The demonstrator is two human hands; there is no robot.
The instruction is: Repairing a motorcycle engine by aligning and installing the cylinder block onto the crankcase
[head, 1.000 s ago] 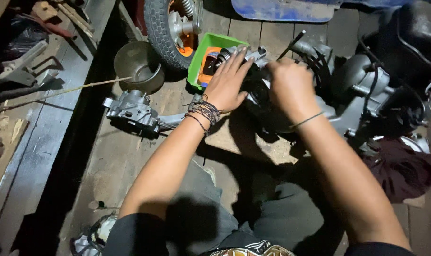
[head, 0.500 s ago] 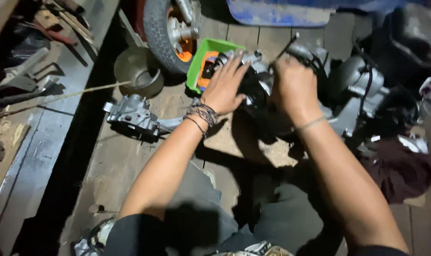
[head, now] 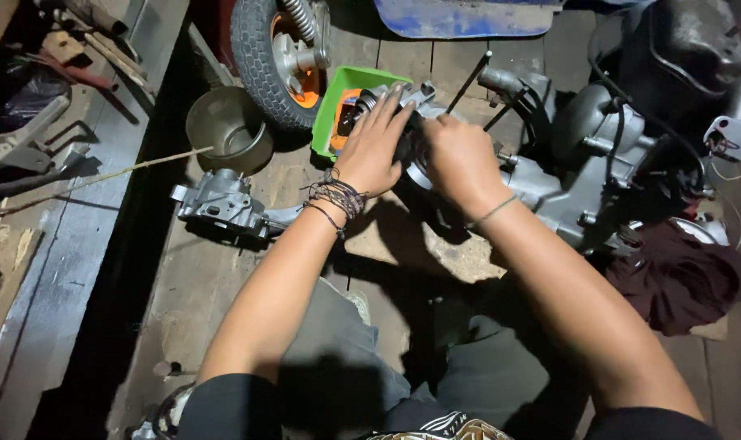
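- The engine assembly, of cast grey metal, is seen lying on the wooden floor.
- Left hand is laid flat, fingers spread, on its round end part; right hand is curled around it.
- It is judged heavy, rigid and possibly oily; hold is best taken at the casing edges.

Both hands, left and right, reach forward, palms down, fingers curled.

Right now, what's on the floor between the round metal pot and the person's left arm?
A grey metal engine casing lies on the wooden floor, below the metal pot and beside the left forearm, in the head view.
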